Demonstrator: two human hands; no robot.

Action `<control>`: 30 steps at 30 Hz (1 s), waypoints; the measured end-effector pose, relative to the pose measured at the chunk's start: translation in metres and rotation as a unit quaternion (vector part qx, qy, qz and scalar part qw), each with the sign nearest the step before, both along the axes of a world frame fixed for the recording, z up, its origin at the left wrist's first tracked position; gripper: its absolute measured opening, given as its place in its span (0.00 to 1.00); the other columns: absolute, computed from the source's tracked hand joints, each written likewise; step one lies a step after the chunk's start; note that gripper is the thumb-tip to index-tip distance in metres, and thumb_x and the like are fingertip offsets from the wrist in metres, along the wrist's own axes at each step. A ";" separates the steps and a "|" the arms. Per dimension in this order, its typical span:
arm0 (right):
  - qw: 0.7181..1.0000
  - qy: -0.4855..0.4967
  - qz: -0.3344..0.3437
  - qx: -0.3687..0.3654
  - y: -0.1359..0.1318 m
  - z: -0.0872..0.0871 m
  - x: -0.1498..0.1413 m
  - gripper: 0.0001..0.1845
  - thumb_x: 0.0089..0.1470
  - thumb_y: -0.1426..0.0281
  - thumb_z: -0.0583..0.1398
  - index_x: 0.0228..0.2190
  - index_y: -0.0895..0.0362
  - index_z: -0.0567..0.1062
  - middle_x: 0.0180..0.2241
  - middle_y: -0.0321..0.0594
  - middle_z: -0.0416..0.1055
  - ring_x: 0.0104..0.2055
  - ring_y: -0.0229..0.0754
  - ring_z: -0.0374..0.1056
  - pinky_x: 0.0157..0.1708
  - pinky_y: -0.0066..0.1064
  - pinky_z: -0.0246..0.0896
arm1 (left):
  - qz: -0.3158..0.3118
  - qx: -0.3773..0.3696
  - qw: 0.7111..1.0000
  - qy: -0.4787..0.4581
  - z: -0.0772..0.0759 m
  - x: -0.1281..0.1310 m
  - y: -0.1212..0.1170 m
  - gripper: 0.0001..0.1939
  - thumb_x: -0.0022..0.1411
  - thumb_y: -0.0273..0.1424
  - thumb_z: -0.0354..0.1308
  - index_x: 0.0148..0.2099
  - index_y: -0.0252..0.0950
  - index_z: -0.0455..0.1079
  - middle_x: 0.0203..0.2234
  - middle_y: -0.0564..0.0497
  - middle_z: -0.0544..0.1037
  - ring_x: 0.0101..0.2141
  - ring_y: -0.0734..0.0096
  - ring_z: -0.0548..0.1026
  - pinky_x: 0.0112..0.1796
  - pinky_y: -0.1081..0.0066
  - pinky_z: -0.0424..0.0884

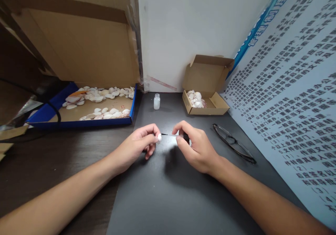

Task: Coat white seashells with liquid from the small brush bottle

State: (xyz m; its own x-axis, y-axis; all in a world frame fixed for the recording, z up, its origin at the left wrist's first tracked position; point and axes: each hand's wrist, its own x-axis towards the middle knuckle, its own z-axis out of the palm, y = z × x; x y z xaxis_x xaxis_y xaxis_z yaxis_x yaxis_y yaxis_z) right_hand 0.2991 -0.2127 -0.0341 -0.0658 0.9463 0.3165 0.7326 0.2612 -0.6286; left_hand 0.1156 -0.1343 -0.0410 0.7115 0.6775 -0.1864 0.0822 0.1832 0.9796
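Note:
Between the thumb and forefinger of my left hand (143, 140) is a small white seashell (159, 137). My right hand (195, 142) pinches a thin brush (170, 135) with a pale stem and a dark tip; its black cap end is partly covered by my fingers. The brush points left, and its tip meets or nearly meets the shell; I cannot tell which. Beyond my hands a small glass bottle (156, 102) stands upright without a cap, with whitish contents.
At the left, a blue-edged tray (86, 124) holds several shells (105, 94) beneath a raised cardboard lid. A small open cardboard box (210, 111) at the back right has more shells (195, 98) in it. Folded eyeglasses (233, 144) lie right of my hand, beside a printed board (288, 88).

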 end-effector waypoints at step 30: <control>0.999 -0.003 0.027 0.038 -0.001 0.001 -0.002 0.07 0.58 0.71 0.52 0.38 0.57 0.68 0.27 0.34 0.66 0.23 0.32 0.56 0.26 0.25 0.51 | -0.003 -0.006 1.000 0.006 0.000 -0.001 0.001 0.04 0.57 0.31 0.53 0.32 0.36 0.61 0.17 0.58 0.61 0.20 0.78 0.61 0.20 0.79 0.59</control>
State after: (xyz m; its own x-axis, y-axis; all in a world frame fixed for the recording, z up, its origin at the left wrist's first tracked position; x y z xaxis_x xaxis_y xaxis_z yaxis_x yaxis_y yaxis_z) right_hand 0.2972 -0.2142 -0.0334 -0.1182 0.9146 0.3868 0.7197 0.3473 -0.6012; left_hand 0.1148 -0.1338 -0.0414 0.7138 0.6705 -0.2023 0.0951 0.1933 0.9765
